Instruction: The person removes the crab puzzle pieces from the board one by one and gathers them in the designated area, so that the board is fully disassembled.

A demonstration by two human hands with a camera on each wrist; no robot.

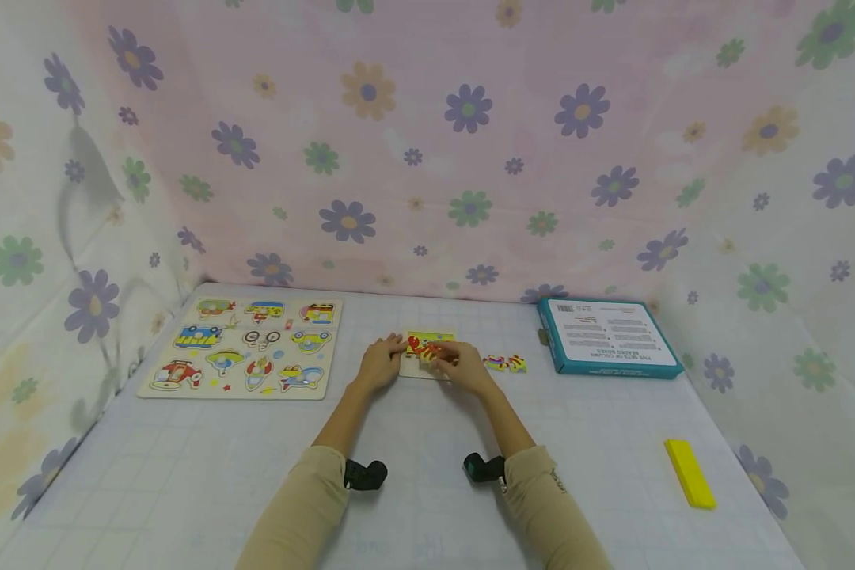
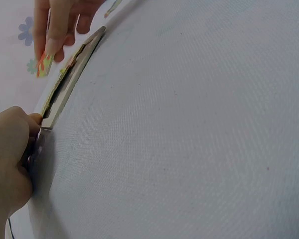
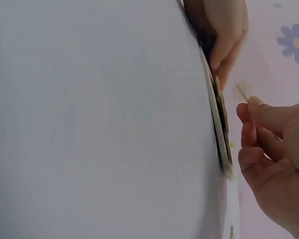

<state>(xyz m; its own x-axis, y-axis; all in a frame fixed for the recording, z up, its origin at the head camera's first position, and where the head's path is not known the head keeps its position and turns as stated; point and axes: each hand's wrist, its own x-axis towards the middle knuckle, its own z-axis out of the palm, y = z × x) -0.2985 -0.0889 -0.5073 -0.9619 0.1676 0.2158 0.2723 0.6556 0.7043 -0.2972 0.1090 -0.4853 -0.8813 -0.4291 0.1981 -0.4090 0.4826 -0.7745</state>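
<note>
A small wooden jigsaw board [image 1: 415, 370] with a red crab picture lies on the table in front of me. At its left edge my left hand [image 1: 381, 364] grips the board, also seen in the left wrist view. Between thumb and fingertips my right hand [image 1: 465, 367] pinches a yellow and orange jigsaw piece [image 2: 44, 65], held just over the board. That hand hides part of the board's right side in the head view. To its right, loose colourful jigsaw pieces [image 1: 517, 363] lie on the cloth.
A large wooden vehicle puzzle [image 1: 238, 388] lies at the left, its shapes fitted with knobs. At the right back is a teal and white box [image 1: 613, 336]. A yellow block [image 1: 689, 473] lies near the right edge. Flowered cloth [image 1: 413, 182] walls in the table.
</note>
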